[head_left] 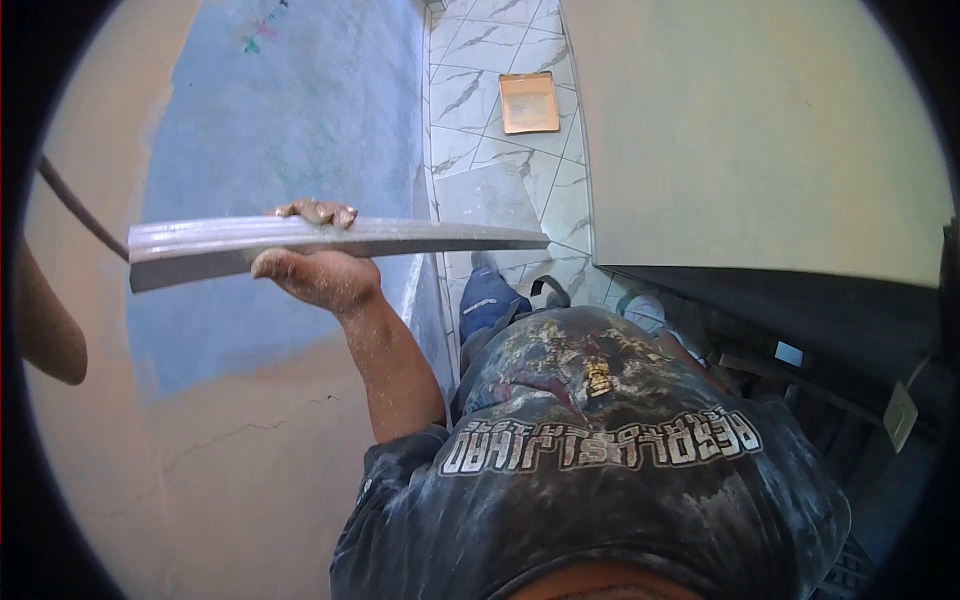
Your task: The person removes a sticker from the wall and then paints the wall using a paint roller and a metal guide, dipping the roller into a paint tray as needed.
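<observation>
Your left grip is clamped on a grey bar | long axis nearly level, mid-left to just past frame centre | thinner-looking end points frame-right | right grip out of view

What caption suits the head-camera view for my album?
A dusty left hand grips a long, ridged bar beside a partly blue wall.

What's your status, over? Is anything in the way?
Left hand gripping long ridged metal bar. Right hand out of view. Bar beside blue wall, contact unclear. Dark cord near bar's end, possible snag.
</observation>
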Available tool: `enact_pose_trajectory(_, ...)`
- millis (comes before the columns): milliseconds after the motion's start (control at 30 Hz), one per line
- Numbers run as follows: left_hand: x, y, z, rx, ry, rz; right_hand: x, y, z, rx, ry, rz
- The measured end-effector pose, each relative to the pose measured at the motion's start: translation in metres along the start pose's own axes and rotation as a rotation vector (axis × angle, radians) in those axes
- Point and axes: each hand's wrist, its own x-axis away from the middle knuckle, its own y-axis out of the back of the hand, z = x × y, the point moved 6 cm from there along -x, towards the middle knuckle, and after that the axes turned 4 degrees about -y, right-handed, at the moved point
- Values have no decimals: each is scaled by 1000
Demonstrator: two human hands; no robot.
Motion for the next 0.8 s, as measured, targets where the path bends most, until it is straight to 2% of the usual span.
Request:
enact_pose_trajectory(133,-44,-36,34,-17,-18,109,52,57,53,-95,-157,12)
enact_pose_trajectory(267,-92,-79,73,-25,8,207,41,52,96,-230,-267,-59)
enact_pose_trajectory(333,-131,-83,97,20,28,265,35,36,135,-323,-262,-73)
enact_pose_trajectory(467,-193,-105,131,29,15,404,31,33,211,-463,-378,-131)
enact_pose_trajectory(533,-208,-99,136,136,-9,415,-3,-16,189,-614,-413,-280)
enact_pose_trajectory(567,-216,-103,144,140,9,431,-6,-33,188,-766,-387,-282)
enact_pose_trajectory(633,-240,-118,156,115,67,486,-4,-26,217,-824,-425,-263)
enact_pose_trajectory(700,-276,-125,173,107,62,447,-10,-5,247,-817,-452,-240)
enact_pose_trajectory(800,-284,-130,173,109,90,433,-9,28,256,-793,-470,-228)
